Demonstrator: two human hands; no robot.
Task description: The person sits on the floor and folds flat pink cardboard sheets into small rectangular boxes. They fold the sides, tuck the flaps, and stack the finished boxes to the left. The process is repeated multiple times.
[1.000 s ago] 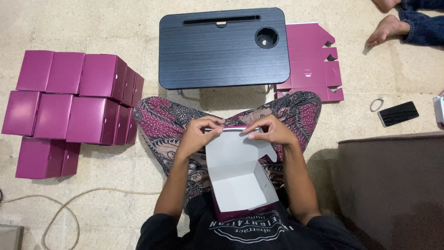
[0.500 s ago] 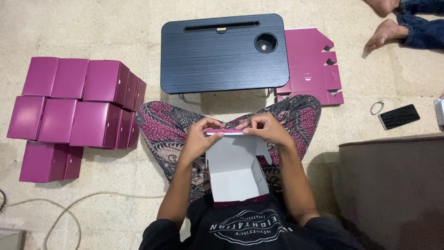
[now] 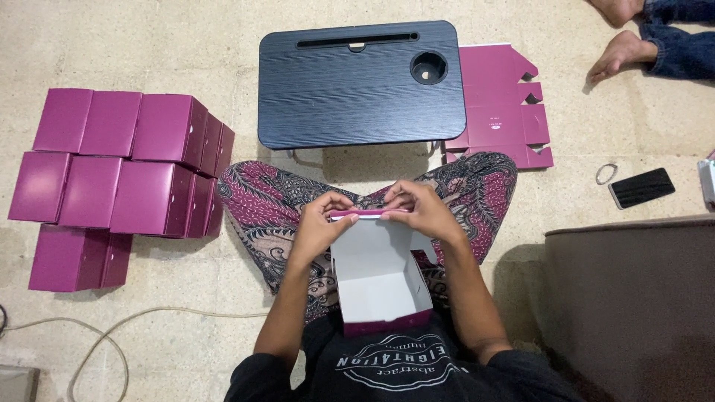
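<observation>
A half-folded magenta cardboard box (image 3: 381, 279) with a white inside rests on my lap, its open side facing up. My left hand (image 3: 322, 220) pinches the left end of the box's far flap. My right hand (image 3: 418, 210) grips the right end of that same flap, which is folded down to a thin magenta edge between my fingers. Both forearms run along the sides of the box.
Several finished magenta boxes (image 3: 119, 179) are stacked on the floor at left. A dark lap table (image 3: 357, 85) stands ahead, flat magenta box blanks (image 3: 500, 104) beside it. A phone (image 3: 640, 187) and a ring lie at right; another person's feet (image 3: 622, 33) top right; a cable at lower left.
The box's far flap, standing up with its white side showing a second ago, has been folded down flat by both hands.
</observation>
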